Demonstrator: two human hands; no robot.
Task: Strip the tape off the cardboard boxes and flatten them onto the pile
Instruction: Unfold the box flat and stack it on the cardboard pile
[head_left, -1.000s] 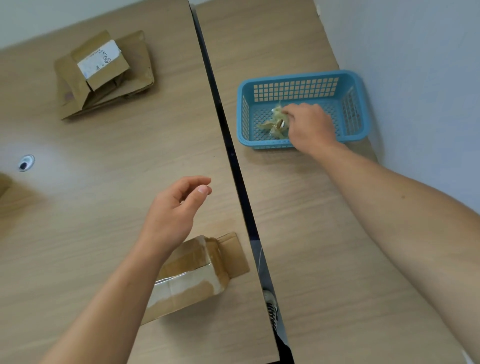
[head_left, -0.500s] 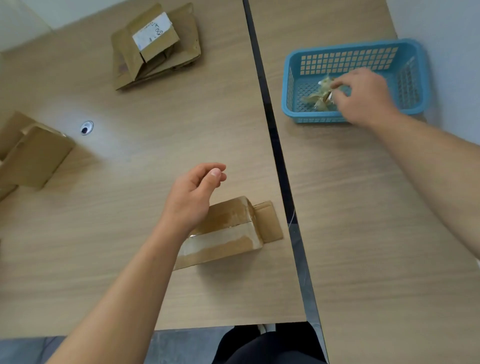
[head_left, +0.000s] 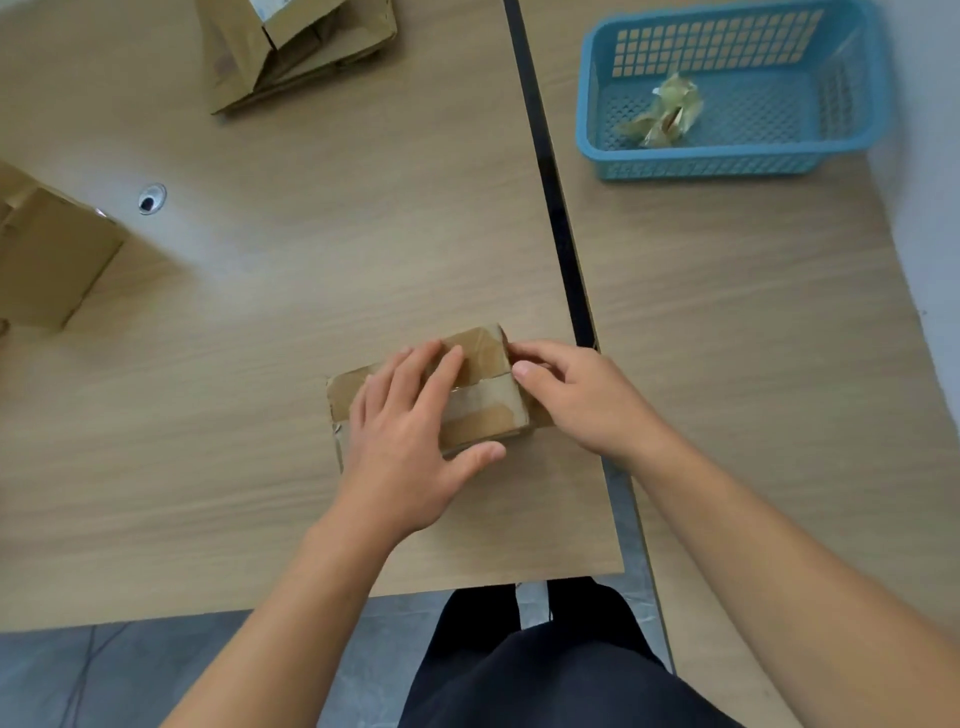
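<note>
A small taped cardboard box (head_left: 483, 364) lies near the front edge of the left table. My left hand (head_left: 410, 431) rests flat on top of it, thumb wrapped over its near side. My right hand (head_left: 576, 395) grips the box's right end, fingers curled at the edge of the clear tape (head_left: 485, 402). The pile of flattened boxes (head_left: 296, 52) sits at the far side of the left table. Crumpled tape scraps (head_left: 667, 111) lie inside the blue basket (head_left: 711, 161) on the right table.
Another unflattened cardboard box (head_left: 49, 265) stands at the left edge. A round cable hole (head_left: 151, 198) is in the tabletop beside it. A dark gap (head_left: 558, 208) separates the two tables. A white wall (head_left: 924, 182) runs along the right.
My right hand left the basket, dropping the tape scraps there, and came back to the box's right end. My left hand came down onto the box top. The view tilted down and nearer.
</note>
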